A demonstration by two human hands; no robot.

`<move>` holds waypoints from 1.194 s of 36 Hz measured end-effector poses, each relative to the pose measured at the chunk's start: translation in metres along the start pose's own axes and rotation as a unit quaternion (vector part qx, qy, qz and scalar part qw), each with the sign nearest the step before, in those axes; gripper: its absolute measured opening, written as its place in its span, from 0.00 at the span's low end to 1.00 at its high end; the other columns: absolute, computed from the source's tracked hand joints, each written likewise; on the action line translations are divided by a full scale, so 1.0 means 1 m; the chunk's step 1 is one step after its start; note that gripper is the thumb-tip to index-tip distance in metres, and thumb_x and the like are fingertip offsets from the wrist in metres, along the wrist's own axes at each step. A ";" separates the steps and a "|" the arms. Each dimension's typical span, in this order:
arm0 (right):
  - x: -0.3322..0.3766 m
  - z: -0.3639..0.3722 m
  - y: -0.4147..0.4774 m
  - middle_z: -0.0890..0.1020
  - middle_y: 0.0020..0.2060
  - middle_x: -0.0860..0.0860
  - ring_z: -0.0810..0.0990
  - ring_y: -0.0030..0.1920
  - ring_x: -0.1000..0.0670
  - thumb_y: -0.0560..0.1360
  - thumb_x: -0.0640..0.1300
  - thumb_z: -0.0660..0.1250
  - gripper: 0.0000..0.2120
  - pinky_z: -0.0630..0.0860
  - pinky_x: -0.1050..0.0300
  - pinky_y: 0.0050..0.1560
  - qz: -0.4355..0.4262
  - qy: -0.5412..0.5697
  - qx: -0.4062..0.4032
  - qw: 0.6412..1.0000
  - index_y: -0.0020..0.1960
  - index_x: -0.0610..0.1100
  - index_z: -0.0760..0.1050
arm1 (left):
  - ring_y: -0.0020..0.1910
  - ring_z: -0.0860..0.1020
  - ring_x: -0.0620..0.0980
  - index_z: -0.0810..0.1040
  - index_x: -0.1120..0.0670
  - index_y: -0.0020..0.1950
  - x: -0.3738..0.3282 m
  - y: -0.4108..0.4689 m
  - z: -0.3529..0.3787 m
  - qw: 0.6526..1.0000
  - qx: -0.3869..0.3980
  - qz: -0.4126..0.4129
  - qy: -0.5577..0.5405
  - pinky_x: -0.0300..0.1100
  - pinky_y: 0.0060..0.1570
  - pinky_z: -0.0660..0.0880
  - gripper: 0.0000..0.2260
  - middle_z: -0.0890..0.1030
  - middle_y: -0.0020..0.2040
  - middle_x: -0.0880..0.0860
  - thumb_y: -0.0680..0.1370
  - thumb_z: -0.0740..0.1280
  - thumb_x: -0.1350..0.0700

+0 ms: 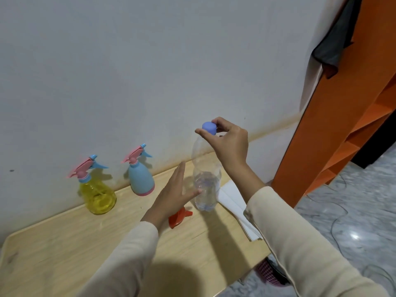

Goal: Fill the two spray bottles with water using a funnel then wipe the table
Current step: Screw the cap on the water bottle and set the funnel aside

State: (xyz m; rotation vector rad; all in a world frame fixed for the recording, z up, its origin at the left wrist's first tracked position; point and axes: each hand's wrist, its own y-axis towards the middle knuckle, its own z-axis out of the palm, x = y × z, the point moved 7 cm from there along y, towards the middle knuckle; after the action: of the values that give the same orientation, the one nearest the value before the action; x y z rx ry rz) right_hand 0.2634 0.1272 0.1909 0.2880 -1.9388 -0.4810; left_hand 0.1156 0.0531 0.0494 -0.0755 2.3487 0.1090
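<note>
A clear plastic water bottle (206, 185) stands upright on the wooden table (64, 243), partly filled with water. My right hand (228, 142) pinches its blue cap (209, 127) from above. My left hand (174, 192) is spread beside the bottle's lower part, thumb touching it, fingers apart. A yellow spray bottle (97, 195) and a light blue spray bottle (140, 176), both with pink-and-blue trigger heads, stand by the wall to the left. An orange funnel (179, 217) lies on its side under my left wrist, partly hidden.
A folded white cloth or paper (233, 207) lies at the table's right edge. An orange shelf unit (334, 125) stands to the right with dark cloth hanging on it. A pink basket (269, 273) sits on the marble floor below the table corner.
</note>
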 end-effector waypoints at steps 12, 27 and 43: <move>-0.063 0.038 -0.036 0.66 0.71 0.56 0.65 0.70 0.57 0.66 0.61 0.69 0.38 0.64 0.56 0.69 0.070 0.156 0.157 0.973 0.72 0.53 0.61 | 0.66 0.66 0.54 0.62 0.50 0.72 0.086 -0.010 0.043 0.941 0.206 -0.065 0.262 0.49 0.66 0.67 0.33 0.65 0.70 0.52 0.71 0.68 0.40; -0.102 0.055 -0.032 0.80 0.49 0.65 0.79 0.56 0.54 0.55 0.49 0.83 0.44 0.76 0.49 0.57 0.109 0.090 0.151 0.978 0.65 0.57 0.63 | 0.52 0.69 0.45 0.66 0.55 0.69 0.093 0.015 0.012 0.987 0.012 -0.160 0.019 0.26 0.33 0.66 0.29 0.68 0.63 0.52 0.72 0.73 0.51; -0.113 0.124 0.055 0.79 0.55 0.53 0.77 0.58 0.56 0.56 0.48 0.82 0.46 0.75 0.58 0.55 0.111 0.044 0.093 0.988 0.67 0.52 0.62 | 0.51 0.73 0.52 0.70 0.53 0.57 0.150 0.105 0.010 0.965 -0.154 -0.181 -0.114 0.45 0.49 0.75 0.26 0.71 0.52 0.49 0.65 0.78 0.51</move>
State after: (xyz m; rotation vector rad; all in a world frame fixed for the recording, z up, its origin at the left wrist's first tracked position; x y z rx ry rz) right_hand 0.1967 0.2478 0.0799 0.2046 -1.9049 -0.1392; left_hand 0.0080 0.1556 -0.0582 -0.6105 2.0345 0.2850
